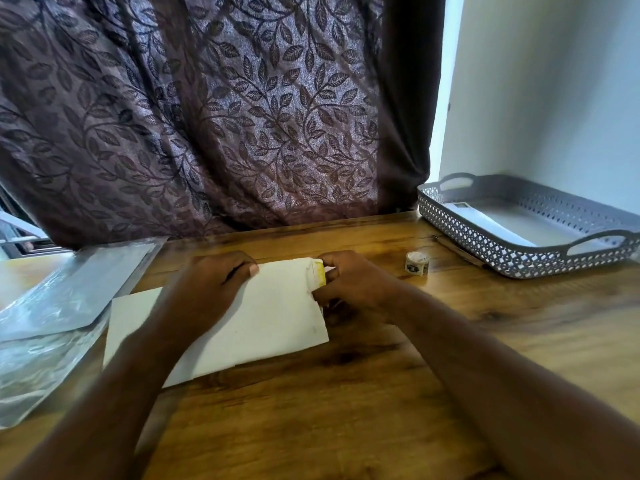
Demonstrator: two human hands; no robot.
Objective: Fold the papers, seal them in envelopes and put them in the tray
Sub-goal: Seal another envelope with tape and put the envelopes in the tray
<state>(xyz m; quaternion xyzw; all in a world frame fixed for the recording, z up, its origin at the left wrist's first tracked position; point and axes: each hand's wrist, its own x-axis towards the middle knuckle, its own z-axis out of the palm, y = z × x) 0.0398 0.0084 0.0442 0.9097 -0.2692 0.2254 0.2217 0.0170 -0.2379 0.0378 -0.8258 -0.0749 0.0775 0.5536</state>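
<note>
The envelope [263, 317] lay at the desk [381, 393] centre. The left hand [214, 285] gripped its far edge with fingers curled over. The right hand [349, 285] pinched the yellow-lined flap [317, 271] at its right end. For a good seal, the flap should fold square and be pressed flat along its length. The tray [485, 244] sat at the far right corner. A tape roll [417, 263] stood between it and the hands. Plastic sleeves [52, 306] lay at the left edge.
</note>
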